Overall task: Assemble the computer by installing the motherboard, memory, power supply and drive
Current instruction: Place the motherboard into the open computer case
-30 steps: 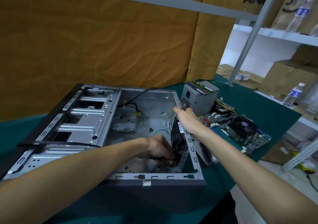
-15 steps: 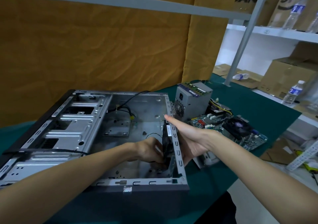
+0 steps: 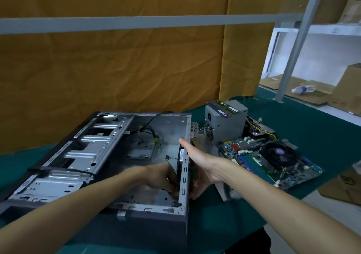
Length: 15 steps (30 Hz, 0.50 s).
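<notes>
My left hand [image 3: 166, 177] grips what looks like the black rear fan [image 3: 178, 167] inside the case [image 3: 109, 156]; right hand [image 3: 197, 164] flat, open on the outer wall. Motherboard [image 3: 269, 162] fragile, hold edges only

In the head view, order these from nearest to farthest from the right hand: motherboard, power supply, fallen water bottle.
From the right hand:
1. Motherboard, just right of the hand on the green mat.
2. Power supply, standing behind the motherboard.
3. Water bottle, lying far back right.
</notes>
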Available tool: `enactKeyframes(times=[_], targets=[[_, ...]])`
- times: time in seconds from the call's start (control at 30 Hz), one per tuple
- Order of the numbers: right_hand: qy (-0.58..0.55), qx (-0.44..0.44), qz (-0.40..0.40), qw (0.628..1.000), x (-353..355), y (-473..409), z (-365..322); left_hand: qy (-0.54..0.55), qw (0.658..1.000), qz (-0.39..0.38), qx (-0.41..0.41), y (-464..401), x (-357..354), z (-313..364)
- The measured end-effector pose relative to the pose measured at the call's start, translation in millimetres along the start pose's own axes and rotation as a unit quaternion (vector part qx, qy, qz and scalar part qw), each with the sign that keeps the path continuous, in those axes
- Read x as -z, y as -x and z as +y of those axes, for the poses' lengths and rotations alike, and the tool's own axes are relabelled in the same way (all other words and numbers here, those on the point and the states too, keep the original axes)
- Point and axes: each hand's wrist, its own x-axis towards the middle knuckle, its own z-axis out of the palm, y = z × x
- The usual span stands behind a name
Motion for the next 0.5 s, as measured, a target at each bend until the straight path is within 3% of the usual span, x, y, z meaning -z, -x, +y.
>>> enactKeyframes(times=[0.27,0.37,0.5], targets=[[0.085,0.094,0.008,0.992,-8.0,-20.3,-16.1,0.034,0.997,0.036,0.06,7.4,8.4,0.3],[0.125,0.127,-0.011,0.984,-7.1,-28.7,-21.0,0.031,0.996,0.043,0.065,4.9,11.2,-10.8],[0.17,0.096,-0.085,0.977,17.6,-30.5,-20.1,0.043,0.996,0.042,0.06,-2.6,9.8,-16.4]])
